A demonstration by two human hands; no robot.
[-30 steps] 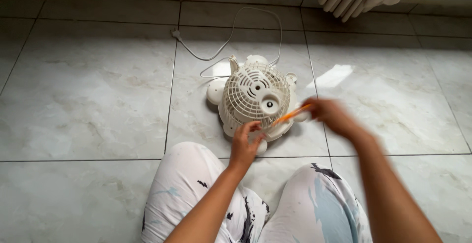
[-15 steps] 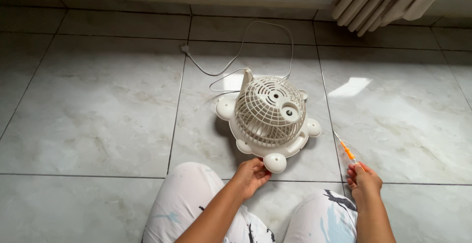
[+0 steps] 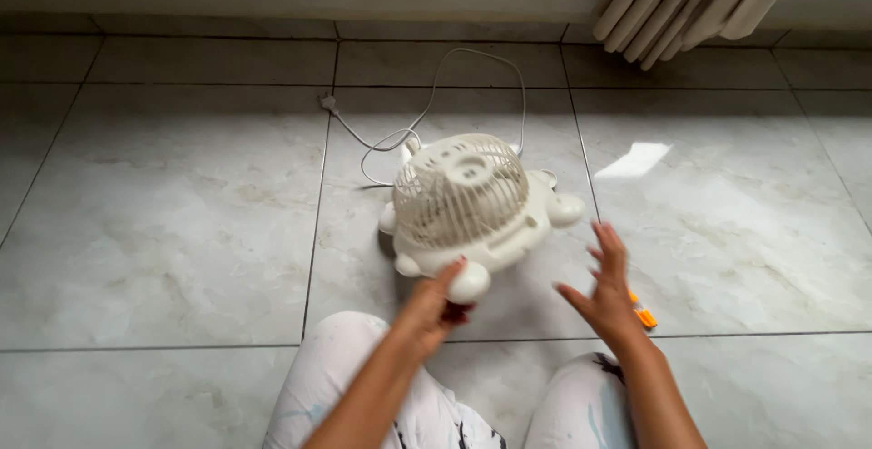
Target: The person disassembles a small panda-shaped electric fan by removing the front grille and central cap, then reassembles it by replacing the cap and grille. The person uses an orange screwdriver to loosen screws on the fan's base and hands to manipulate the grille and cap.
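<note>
- The fan (image 3: 468, 208) sits on the floor (image 3: 173, 204) by my knees.
- My left hand (image 3: 436, 302) pinches its round foot (hard, light plastic, I'd guess).
- My right hand (image 3: 607, 290) hovers open, empty, over an orange screwdriver (image 3: 642, 315).

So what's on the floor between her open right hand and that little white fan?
Nothing: in the head view only bare tile separates the right hand from the fan. The orange screwdriver lies on the hand's far side, partly hidden behind it.
</note>
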